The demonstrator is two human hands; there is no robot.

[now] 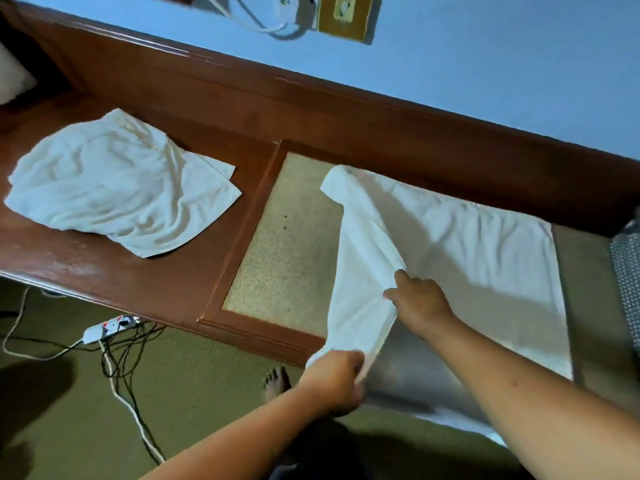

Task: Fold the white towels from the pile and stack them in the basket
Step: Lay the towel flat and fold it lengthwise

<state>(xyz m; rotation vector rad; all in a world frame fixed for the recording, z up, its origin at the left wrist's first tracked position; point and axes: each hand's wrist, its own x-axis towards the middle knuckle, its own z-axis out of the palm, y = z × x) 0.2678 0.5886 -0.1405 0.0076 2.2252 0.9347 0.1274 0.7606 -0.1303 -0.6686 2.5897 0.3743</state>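
Towel (467, 237) looks soft, light, floppy; best taken at edge corners. Left hand (332, 379) grips its near corner, right hand (420, 303) pinches mid-edge.

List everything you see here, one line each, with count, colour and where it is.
Red-brown wooden counter: one, red-brown, along the blue wall.
Speckled beige inlaid panel: one, beige, set in the counter.
Flat white towel: one, white, spread on the panel, left edge lifted.
Crumpled white towel pile: one pile, white, on the counter's left part.
White power strip: one, white, on the green carpet.
Brass wall plate: one, brass, on the wall.
Grey patterned object: one, grey, right edge, cut off.
Bare foot: one, on the carpet.
Left hand: one, grips the lifted edge's near end.
Right hand: one, pinches the lifted edge.
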